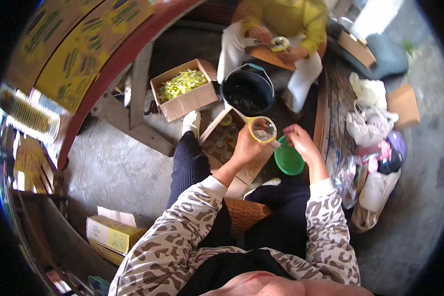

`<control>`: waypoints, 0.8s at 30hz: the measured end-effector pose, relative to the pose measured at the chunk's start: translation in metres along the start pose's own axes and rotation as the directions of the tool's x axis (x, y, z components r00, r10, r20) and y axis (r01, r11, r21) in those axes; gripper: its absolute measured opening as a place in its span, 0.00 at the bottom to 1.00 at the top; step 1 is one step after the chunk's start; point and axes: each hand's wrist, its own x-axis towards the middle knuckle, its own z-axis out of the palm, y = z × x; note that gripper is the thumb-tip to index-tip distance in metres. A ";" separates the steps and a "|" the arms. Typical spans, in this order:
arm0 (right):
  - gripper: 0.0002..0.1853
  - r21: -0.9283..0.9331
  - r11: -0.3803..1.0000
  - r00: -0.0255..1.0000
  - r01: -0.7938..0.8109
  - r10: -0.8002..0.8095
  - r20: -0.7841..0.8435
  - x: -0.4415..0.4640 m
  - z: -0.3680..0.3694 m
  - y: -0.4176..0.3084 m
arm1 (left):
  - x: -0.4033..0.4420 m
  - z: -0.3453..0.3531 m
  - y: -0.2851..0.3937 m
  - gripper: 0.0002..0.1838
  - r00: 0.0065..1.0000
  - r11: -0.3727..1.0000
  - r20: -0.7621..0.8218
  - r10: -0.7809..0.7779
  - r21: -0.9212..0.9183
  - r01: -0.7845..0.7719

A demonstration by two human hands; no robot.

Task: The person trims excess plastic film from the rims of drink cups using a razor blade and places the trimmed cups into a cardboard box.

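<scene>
My left hand point(248, 147) is wrapped round a clear jar with a yellow rim point(263, 129), tilted so that I look into its round end. Just to the right, my right hand point(303, 142) has its fingers bent and drawn together; whatever may be between them is too small to make out. A green plastic basin point(288, 159) lies below it, partly covered by the hand. Under my left hand, an open cardboard box point(246, 171) holds several clear jars point(223, 138), partly hidden by my arm.
A co-worker in a yellow top point(286, 19) sits opposite, holding a round container point(279, 44). Between us stands a black bucket point(246, 89). A carton point(195, 102) of yellow-green strips point(182, 85) is at left. Bags point(372, 123) lie right; a wooden frame point(128, 129) stands left.
</scene>
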 end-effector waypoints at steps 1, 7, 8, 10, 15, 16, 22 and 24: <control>0.12 0.003 1.000 1.000 -0.019 0.019 0.020 0.006 0.006 0.007 | 0.002 -0.002 0.002 0.26 1.000 1.000 0.003 -0.018 0.005 0.018; 0.09 0.282 0.947 0.973 -0.153 0.095 0.209 0.017 0.038 0.019 | 0.009 -0.010 0.002 0.29 0.996 0.998 -0.087 -0.001 0.057 0.006; 0.08 0.325 0.934 0.976 -0.148 0.085 0.199 0.017 0.044 0.021 | 0.009 -0.012 0.001 0.29 0.994 0.999 -0.105 -0.010 0.035 0.013; 0.07 0.372 0.916 0.976 -0.150 0.078 0.201 0.018 0.052 0.021 | 0.011 -0.014 0.000 0.29 0.991 0.999 -0.128 -0.038 -0.007 0.037; 0.10 0.446 0.872 0.973 -0.204 0.132 0.186 0.020 0.047 0.018 | 0.023 -0.019 -0.003 0.29 0.967 0.992 -0.230 -0.106 -0.098 0.085; 0.10 0.427 0.879 0.971 -0.210 0.135 0.200 0.021 0.043 0.020 | 0.024 -0.023 0.002 0.27 0.965 0.985 -0.212 -0.152 -0.117 0.130; 0.12 0.260 0.952 0.984 -0.159 0.173 -0.034 0.027 0.028 0.033 | 0.034 -0.036 -0.008 0.25 0.949 0.982 -0.270 -0.164 -0.134 0.132; 0.13 0.286 0.948 0.984 -0.142 0.166 -0.061 0.034 0.020 0.040 | 0.036 -0.042 -0.004 0.23 0.938 0.978 -0.298 -0.176 -0.157 0.134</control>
